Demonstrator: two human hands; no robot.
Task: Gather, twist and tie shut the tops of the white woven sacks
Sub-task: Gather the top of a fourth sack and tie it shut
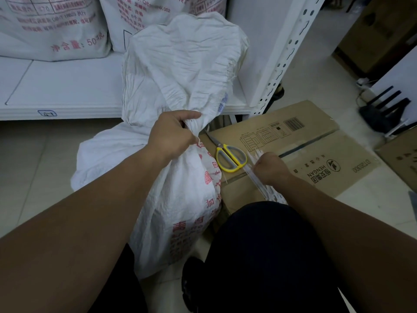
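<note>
A white woven sack (180, 204) with red print stands on the floor between my knees. My left hand (172, 133) is shut around its gathered neck, and the loose top (182, 62) fans out above my fist. To the right, my right hand (269, 168) rests on a bundle of white ties (255, 154) lying on a cardboard box, fingers closed on them. Behind my left arm a second white sack (108, 152) lies slumped on the floor.
Yellow-handled scissors (228, 158) lie on the flattened cardboard box (316, 159) beside the ties. A white metal shelf (63, 86) at the back carries two full printed sacks (52, 26). Its perforated upright (286, 53) stands right of the sack top. More boxes sit at far right.
</note>
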